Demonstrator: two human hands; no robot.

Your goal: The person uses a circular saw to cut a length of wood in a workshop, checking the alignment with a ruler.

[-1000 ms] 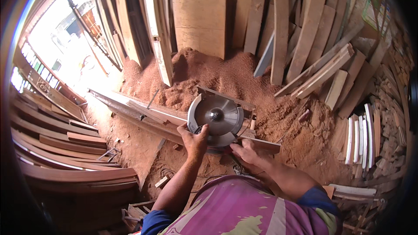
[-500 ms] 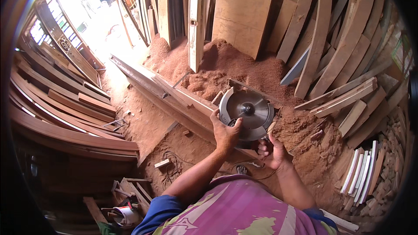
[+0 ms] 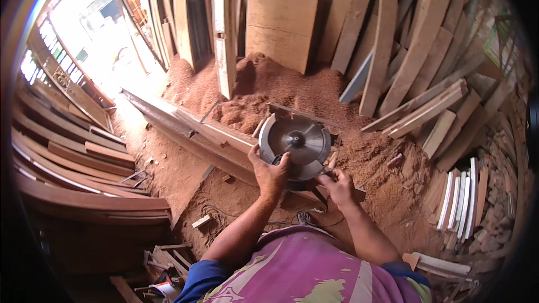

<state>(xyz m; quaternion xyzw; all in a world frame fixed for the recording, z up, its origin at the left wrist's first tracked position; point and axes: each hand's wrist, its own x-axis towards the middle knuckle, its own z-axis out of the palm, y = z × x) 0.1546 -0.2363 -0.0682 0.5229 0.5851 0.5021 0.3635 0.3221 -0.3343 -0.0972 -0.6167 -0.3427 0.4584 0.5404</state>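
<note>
Against the previous frame, the right hand (image 3: 339, 188) had moved up closer to the lower right edge of the circular saw (image 3: 296, 140). Room: sawdust-strewn floor (image 3: 174, 168); reddish sawdust heap (image 3: 297, 84) banked below leaning planks (image 3: 379, 45); stacked boards (image 3: 95, 196) at left. A long timber beam (image 3: 210, 156) ran diagonally beneath the saw. Saw: in front of the torso, blade side facing up. Both forearms (image 3: 241, 227) reached forward. Left hand (image 3: 272, 173): wrapped on the guard (image 3: 266, 141) at its lower left, thumb uppermost. Right fingers: bent at the saw's edge; closure could not be told.
</note>
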